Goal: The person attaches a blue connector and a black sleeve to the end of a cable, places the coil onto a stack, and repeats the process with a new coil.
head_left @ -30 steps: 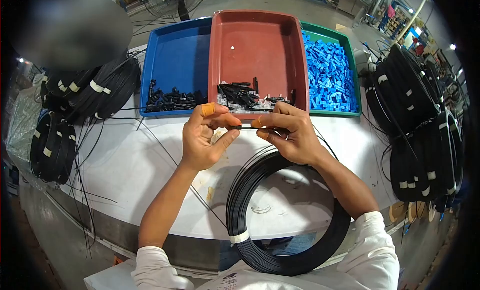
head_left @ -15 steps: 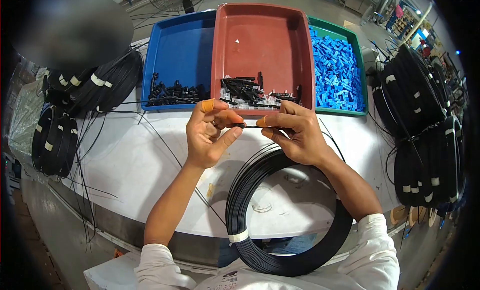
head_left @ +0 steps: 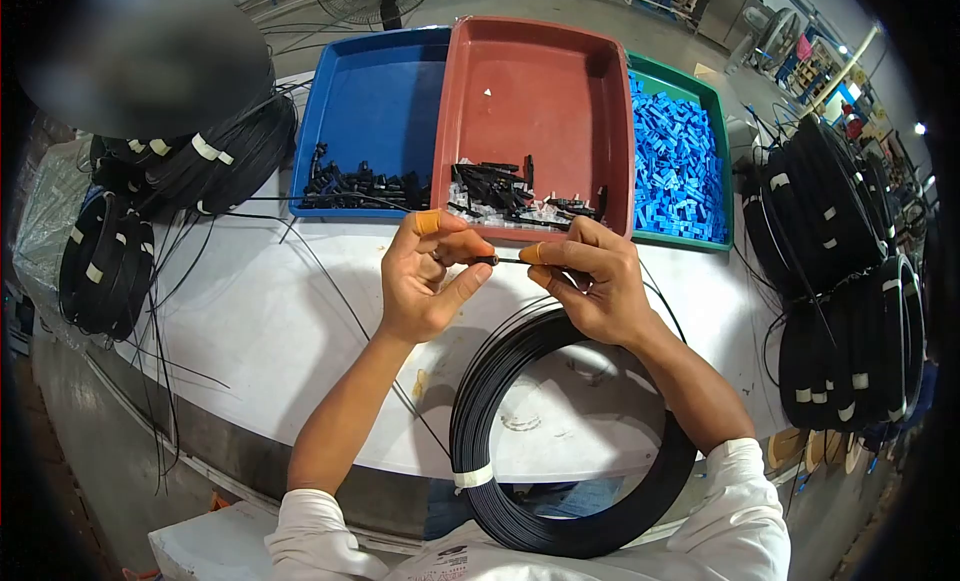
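Observation:
My left hand (head_left: 425,281) pinches a small black part (head_left: 487,262) between thumb and fingertip. Facing it, my right hand (head_left: 590,281), with orange covers on two fingers, holds a thin black cable (head_left: 513,262) whose end meets the black part. Below my hands a big coil of black cable (head_left: 480,401), bound with white tape, rests at the table's front edge and over my lap. Beyond the hands stands a red tray (head_left: 540,101) with black and clear pieces at its near end. A blue tray (head_left: 385,91) with black parts is to its left.
A green tray (head_left: 728,181) of small blue pieces stands at the right. Taped black cable coils are stacked at the left (head_left: 225,161) and right (head_left: 825,211) of the white table (head_left: 270,331). Loose cables trail over the left side. A fan (head_left: 370,1) stands behind.
The camera view has shifted slightly. My hands remain close together on the black part and the cable, whose end now shows a round, brownish opening on the part.

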`<state>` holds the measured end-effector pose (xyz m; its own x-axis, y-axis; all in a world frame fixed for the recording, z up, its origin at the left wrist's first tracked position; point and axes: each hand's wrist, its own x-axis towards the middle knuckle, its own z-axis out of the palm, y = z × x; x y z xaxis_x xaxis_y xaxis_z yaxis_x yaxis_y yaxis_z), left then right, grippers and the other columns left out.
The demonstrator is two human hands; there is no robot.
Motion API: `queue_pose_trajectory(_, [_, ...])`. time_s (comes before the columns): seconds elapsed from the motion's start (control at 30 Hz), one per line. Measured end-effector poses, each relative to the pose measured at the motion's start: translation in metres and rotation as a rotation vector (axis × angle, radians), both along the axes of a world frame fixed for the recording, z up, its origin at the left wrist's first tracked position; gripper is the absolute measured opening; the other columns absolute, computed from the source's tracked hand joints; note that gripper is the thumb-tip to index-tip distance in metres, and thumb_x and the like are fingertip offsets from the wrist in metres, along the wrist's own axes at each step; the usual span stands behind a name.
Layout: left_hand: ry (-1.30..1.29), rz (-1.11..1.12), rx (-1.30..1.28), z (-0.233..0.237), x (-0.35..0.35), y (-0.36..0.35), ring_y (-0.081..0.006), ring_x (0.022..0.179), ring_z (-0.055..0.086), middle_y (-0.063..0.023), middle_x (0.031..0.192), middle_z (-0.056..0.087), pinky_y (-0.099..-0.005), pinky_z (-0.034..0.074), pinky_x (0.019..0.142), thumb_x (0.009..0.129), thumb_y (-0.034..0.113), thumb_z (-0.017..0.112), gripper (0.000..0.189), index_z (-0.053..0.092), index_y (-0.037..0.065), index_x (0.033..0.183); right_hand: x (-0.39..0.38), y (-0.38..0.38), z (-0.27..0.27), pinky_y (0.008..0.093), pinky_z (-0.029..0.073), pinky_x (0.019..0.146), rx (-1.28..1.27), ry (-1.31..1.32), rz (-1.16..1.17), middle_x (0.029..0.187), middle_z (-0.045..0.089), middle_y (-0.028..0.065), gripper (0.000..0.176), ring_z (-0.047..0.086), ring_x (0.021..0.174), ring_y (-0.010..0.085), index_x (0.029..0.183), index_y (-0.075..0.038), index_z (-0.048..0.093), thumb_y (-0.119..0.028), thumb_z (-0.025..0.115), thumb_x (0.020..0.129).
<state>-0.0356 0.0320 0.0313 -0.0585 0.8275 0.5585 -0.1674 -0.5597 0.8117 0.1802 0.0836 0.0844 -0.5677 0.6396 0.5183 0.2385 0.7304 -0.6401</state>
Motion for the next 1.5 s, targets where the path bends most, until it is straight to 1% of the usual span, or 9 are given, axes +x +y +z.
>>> queue_pose_trajectory(0.3, [0.032, 0.012, -0.008, -0.003, 0.004, 0.000, -0.0180, 0.098, 0.067, -0.0142, 0.102, 0.066, -0.0312, 0.055, 0.088, 0.083, -0.010, 0.072, 0.049, 0.046, 0.004, 0.121, 0.005, 0.003, 0.002, 0.0335, 0.042, 0.053, 0.086, -0.073, 0.000, 0.070, 0.053, 0.0056, 0.029, 0.053, 0.059, 0.0192, 0.096, -0.007, 0.076, 0.006, 0.073, 0.070])
queue_pose_trajectory(0.7, [0.424, 0.234, 0.055, 0.021, 0.036, 0.011, -0.0178, 0.095, 0.070, -0.0137, 0.100, 0.070, -0.0288, 0.058, 0.081, 0.080, -0.007, 0.078, 0.043, 0.053, 0.001, 0.114, 0.029, 0.023, 0.019, 0.0378, 0.051, 0.059, 0.089, -0.182, -0.001, 0.076, 0.060, 0.0101, 0.024, 0.062, 0.066, 0.0265, 0.094, -0.004, 0.075, 0.007, 0.076, 0.072])
queue_pose_trajectory(0.97, [0.396, 0.266, -0.082, 0.024, 0.075, 0.002, -0.0169, 0.084, 0.073, -0.0157, 0.091, 0.075, -0.0272, 0.059, 0.076, 0.079, -0.004, 0.079, 0.045, 0.056, 0.000, 0.117, 0.051, 0.010, 0.018, 0.0380, 0.051, 0.064, -0.016, -0.148, -0.010, 0.081, 0.066, 0.0107, 0.024, 0.066, 0.073, 0.0267, 0.092, -0.004, 0.074, -0.004, 0.082, 0.070])
queue_pose_trajectory(1.1, [0.278, 0.319, -0.115, 0.017, 0.083, 0.005, -0.0165, 0.080, 0.074, -0.0130, 0.087, 0.076, -0.0258, 0.060, 0.072, 0.080, -0.005, 0.077, 0.038, 0.059, -0.003, 0.113, 0.051, 0.011, -0.002, 0.0385, 0.052, 0.066, 0.107, -0.022, -0.008, 0.084, 0.070, 0.0130, 0.023, 0.068, 0.074, 0.0266, 0.092, -0.005, 0.074, -0.009, 0.082, 0.072])
queue_pose_trajectory(1.23, [0.223, 0.251, -0.144, 0.007, 0.084, 0.009, -0.0179, 0.083, 0.074, -0.0155, 0.092, 0.075, -0.0261, 0.060, 0.074, 0.080, -0.003, 0.079, 0.047, 0.054, -0.002, 0.120, 0.054, 0.015, -0.027, 0.0373, 0.055, 0.068, 0.045, 0.073, -0.018, 0.083, 0.072, 0.0133, 0.022, 0.070, 0.078, 0.0285, 0.098, -0.006, 0.075, -0.002, 0.075, 0.077])
queue_pose_trajectory(1.27, [0.162, 0.210, -0.106, 0.006, 0.086, 0.009, -0.0196, 0.089, 0.074, -0.0164, 0.096, 0.075, -0.0276, 0.059, 0.075, 0.083, 0.001, 0.077, 0.044, 0.054, 0.000, 0.121, 0.055, 0.016, -0.031, 0.0329, 0.060, 0.073, 0.017, 0.072, -0.003, 0.089, 0.073, 0.0119, 0.028, 0.075, 0.085, 0.0256, 0.099, 0.000, 0.074, 0.014, 0.065, 0.077])
queue_pose_trajectory(1.37, [0.112, 0.245, -0.149, -0.008, 0.060, 0.018, -0.0201, 0.096, 0.072, -0.0171, 0.099, 0.074, -0.0300, 0.059, 0.076, 0.087, 0.004, 0.075, 0.037, 0.056, 0.001, 0.118, 0.058, 0.012, -0.031, 0.0323, 0.061, 0.073, 0.070, 0.024, -0.038, 0.090, 0.072, 0.0122, 0.031, 0.074, 0.085, 0.0250, 0.100, -0.001, 0.074, 0.017, 0.062, 0.077])
queue_pose_trajectory(1.43, [0.209, 0.351, -0.132, -0.005, 0.045, 0.014, -0.0230, 0.091, 0.073, -0.0164, 0.099, 0.074, -0.0333, 0.058, 0.075, 0.091, 0.003, 0.067, 0.024, 0.059, 0.002, 0.113, 0.060, 0.013, -0.030, 0.0350, 0.058, 0.071, 0.091, -0.009, -0.018, 0.090, 0.071, 0.0111, 0.030, 0.072, 0.082, 0.0266, 0.100, -0.004, 0.075, 0.012, 0.064, 0.078])
queue_pose_trajectory(1.5, [0.931, 0.675, 0.022, -0.003, 0.031, 0.009, -0.0302, 0.085, 0.072, -0.0155, 0.097, 0.074, -0.0376, 0.057, 0.072, 0.089, -0.004, 0.058, 0.019, 0.062, 0.002, 0.106, 0.061, 0.012, -0.031, 0.0377, 0.056, 0.069, 0.106, -0.042, -0.005, 0.090, 0.071, 0.0099, 0.028, 0.069, 0.079, 0.0282, 0.100, -0.008, 0.076, 0.007, 0.066, 0.078])
